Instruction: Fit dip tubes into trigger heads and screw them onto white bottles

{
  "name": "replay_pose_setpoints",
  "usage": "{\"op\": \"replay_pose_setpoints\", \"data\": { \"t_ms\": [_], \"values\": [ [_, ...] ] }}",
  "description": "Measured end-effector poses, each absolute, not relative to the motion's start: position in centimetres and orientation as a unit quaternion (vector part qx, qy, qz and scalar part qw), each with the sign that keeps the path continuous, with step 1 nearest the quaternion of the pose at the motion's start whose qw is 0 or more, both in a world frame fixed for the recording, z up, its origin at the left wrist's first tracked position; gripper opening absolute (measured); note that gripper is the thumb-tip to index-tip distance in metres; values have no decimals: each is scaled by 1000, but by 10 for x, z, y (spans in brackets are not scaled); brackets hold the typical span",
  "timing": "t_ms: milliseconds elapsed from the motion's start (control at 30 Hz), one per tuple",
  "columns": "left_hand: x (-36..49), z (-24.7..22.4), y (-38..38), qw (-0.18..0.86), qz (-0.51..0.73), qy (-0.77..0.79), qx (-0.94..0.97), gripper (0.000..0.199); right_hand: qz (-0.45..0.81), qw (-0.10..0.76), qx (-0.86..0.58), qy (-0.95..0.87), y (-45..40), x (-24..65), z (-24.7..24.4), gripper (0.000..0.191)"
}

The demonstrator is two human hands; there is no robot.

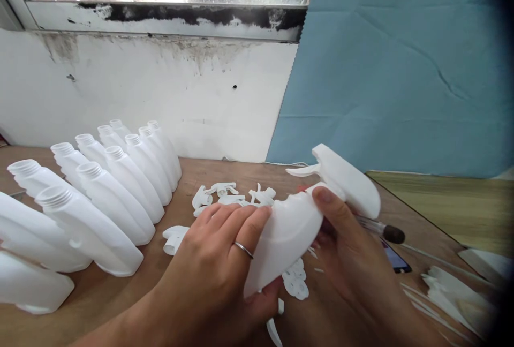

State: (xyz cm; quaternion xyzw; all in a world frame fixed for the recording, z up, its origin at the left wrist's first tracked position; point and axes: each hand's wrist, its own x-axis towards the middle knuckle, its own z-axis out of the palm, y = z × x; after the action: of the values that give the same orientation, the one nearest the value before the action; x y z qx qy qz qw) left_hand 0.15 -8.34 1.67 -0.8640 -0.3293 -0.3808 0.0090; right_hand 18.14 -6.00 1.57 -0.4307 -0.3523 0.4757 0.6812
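Note:
In front of me a white plastic spray bottle [291, 229] is held tilted, its upper end to the right. A white trigger sprayer head [348, 180] sits at that end, its lever pointing left. My left hand [219, 253] is wrapped round the bottle's body, a ring on one finger. My right hand [349, 245] grips where the neck meets the sprayer head, thumb on top; its other fingers are largely hidden behind. Several loose trigger sprayer heads [227, 191] lie on the table beyond my left hand, and one more sprayer head [173, 240] is beside it.
White bottles without tops [108, 205] stand in rows at the left of the wooden table [193, 170]. Small white parts [296, 280] lie below the held bottle. A dark-tipped pen-like tool [391, 233], a phone [397, 258] and white scraps [453, 293] are on the right.

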Motion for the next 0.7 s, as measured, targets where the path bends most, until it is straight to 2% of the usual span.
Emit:
{"op": "replay_pose_setpoints", "data": {
  "t_ms": [67,167,267,400,500,700],
  "values": [
    [-2,23,-85,-62,-376,-335,-862,61,493,671,-423,-359,-63,182,17,37],
    [-10,35,-87,-239,-333,-348,-843,60,509,645,-388,-417,-64,188,20,38],
    [-19,41,-90,-332,-327,-363,-807,59,511,632,-341,-471,-62,197,22,39],
    [-22,38,-93,-388,-331,-394,-765,57,505,617,-301,-522,-57,204,19,28],
    [-20,36,-95,-375,-320,-404,-771,61,509,608,-304,-527,-56,203,15,36],
    [-16,41,-94,-392,-281,-387,-785,71,518,594,-337,-514,-61,203,17,37]
  ]
}}
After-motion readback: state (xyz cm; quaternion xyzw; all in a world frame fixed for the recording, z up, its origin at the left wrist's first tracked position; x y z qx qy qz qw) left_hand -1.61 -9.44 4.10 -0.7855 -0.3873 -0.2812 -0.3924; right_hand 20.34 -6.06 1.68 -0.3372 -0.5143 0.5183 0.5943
